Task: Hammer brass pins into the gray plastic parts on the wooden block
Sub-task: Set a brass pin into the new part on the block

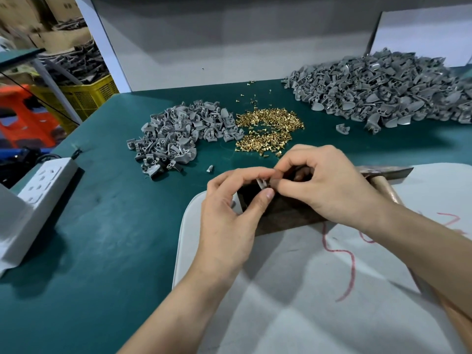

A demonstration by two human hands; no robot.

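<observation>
Teal-green bench top [102, 226], grey partition wall [217, 34] behind. Left: yellow crate [86, 95], orange stool [25, 116], cardboard boxes [38, 11].

The left hand [224, 213] and right hand [329, 185] are bare, as are the left forearm [184, 302] and right forearm [421, 246]. The fingers [258, 205] are slim, with short, plainly trimmed nails.

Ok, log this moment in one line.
hands: left hand, right hand pinch gray part over wooden block | hammer: lying behind block | brass pins: heaped beyond
</observation>
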